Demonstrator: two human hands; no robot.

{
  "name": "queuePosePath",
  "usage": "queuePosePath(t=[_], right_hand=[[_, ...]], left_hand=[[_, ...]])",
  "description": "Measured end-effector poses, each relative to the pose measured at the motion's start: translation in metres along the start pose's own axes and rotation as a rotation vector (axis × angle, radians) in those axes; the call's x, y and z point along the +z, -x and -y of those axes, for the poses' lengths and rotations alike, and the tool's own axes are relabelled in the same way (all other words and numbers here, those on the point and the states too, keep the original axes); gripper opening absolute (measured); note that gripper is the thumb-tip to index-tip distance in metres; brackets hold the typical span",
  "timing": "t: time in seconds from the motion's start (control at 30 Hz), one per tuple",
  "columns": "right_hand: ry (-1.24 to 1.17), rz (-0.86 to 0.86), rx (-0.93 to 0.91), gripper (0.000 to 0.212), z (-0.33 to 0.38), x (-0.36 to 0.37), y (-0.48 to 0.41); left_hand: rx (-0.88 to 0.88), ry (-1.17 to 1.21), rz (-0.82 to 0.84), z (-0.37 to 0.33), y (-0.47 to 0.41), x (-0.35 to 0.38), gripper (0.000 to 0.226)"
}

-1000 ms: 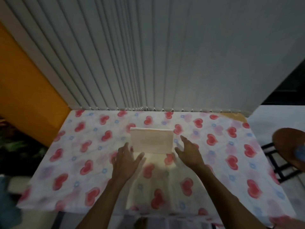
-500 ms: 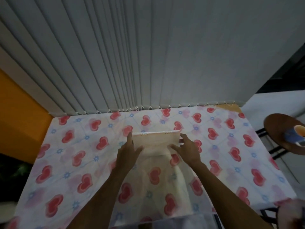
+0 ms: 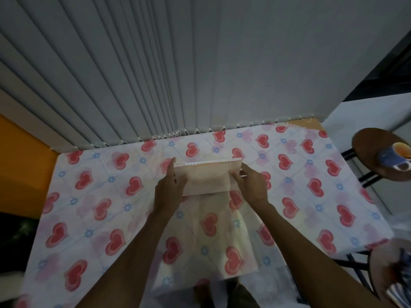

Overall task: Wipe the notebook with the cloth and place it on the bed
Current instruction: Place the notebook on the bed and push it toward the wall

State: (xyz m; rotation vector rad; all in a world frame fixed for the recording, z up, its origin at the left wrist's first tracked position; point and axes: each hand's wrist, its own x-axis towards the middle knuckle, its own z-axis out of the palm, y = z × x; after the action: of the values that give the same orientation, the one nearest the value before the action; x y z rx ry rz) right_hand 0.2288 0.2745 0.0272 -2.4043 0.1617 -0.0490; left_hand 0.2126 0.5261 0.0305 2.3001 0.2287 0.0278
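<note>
A pale spiral-bound notebook is over the middle of the bed, which is covered by a sheet with red hearts. The notebook's wire binding runs along its far edge. My left hand grips its left side and my right hand grips its right side, fingers curled over the edges. Its near edge touches the sheet or sits just above it. A striped blue and white fabric, possibly the cloth, lies at the bottom right, cut off by the frame edge.
Grey vertical blinds hang right behind the bed. A round brown stool at the right carries a blue cup. A second round seat is at the bottom right. An orange wall borders the left.
Both hands moved forward from beside the notebook's near edge and closed on its two sides. The view has shifted closer to the bed.
</note>
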Motion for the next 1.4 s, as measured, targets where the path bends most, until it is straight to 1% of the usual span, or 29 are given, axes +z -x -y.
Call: queuePosePath(t=[0.1,0.2,0.37,0.47,0.57,0.67,0.8,0.9,1.03,1.17,1.4], right_hand=[[-0.023,-0.021,-0.008,0.042,0.006,-0.004,-0.012],[-0.049,-0.033,-0.025,0.042,0.012,-0.007,-0.033],[-0.088,-0.026,-0.059,0.042,0.024,-0.006,-0.081],[-0.108,-0.002,-0.056,0.038,0.023,-0.003,-0.109],[-0.072,0.018,-0.089,0.032,0.019,0.004,-0.134],[-0.057,0.011,-0.076,0.035,0.014,0.011,-0.160],[-0.081,0.029,-0.047,0.034,0.009,0.016,-0.184],[-0.081,0.024,-0.045,0.030,0.006,0.019,-0.194],[-0.053,0.053,-0.012,0.035,0.004,0.026,-0.197],[-0.023,0.042,0.017,0.040,0.007,0.030,-0.193],[0.026,0.036,0.022,0.041,0.010,0.029,-0.191]], left_hand=[[0.018,0.036,-0.061,-0.012,-0.015,-0.001,0.068],[0.029,0.043,-0.084,-0.021,-0.035,-0.002,0.067],[-0.058,0.071,-0.138,-0.032,-0.072,0.001,0.069],[-0.111,0.108,-0.120,-0.033,-0.093,0.007,0.072],[-0.120,0.082,-0.122,-0.027,-0.113,0.014,0.072],[-0.105,0.022,-0.147,-0.026,-0.130,0.022,0.075],[-0.121,0.005,-0.122,-0.029,-0.152,0.033,0.075],[-0.170,0.001,-0.090,-0.031,-0.164,0.039,0.073],[-0.223,-0.005,-0.063,-0.033,-0.169,0.043,0.076],[-0.209,0.000,-0.075,-0.033,-0.169,0.044,0.069],[-0.216,-0.015,-0.060,-0.033,-0.174,0.041,0.068]])
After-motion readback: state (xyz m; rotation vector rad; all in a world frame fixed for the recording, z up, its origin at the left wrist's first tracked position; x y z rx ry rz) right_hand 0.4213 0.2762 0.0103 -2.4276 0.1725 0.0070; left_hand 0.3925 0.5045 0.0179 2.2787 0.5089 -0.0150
